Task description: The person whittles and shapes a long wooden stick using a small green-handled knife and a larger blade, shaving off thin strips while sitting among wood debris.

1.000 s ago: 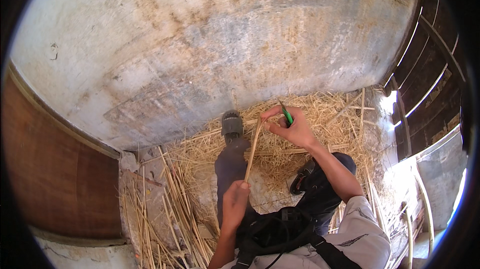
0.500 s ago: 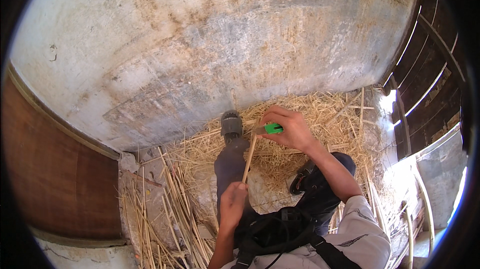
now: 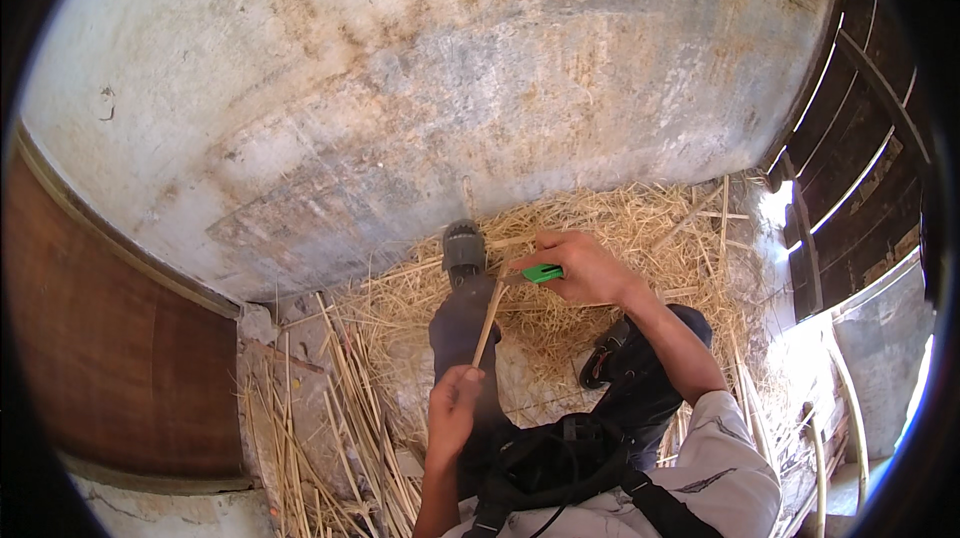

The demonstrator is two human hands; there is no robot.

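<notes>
Thin strip (image 3: 489,325), above the left leg (image 3: 458,329), is gripped low in the closed left hand (image 3: 453,410). At its upper end, a green knife (image 3: 542,274) is clasped by the curled fingers of the right hand (image 3: 585,266).

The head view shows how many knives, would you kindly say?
1: the green knife in the right hand, by the strip; others may be hidden in the straw.

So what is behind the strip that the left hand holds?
The dark trouser leg shows behind the strip, with straw beyond the strip's far end. Whatever lies directly behind the left hand is covered and unseen.
</notes>
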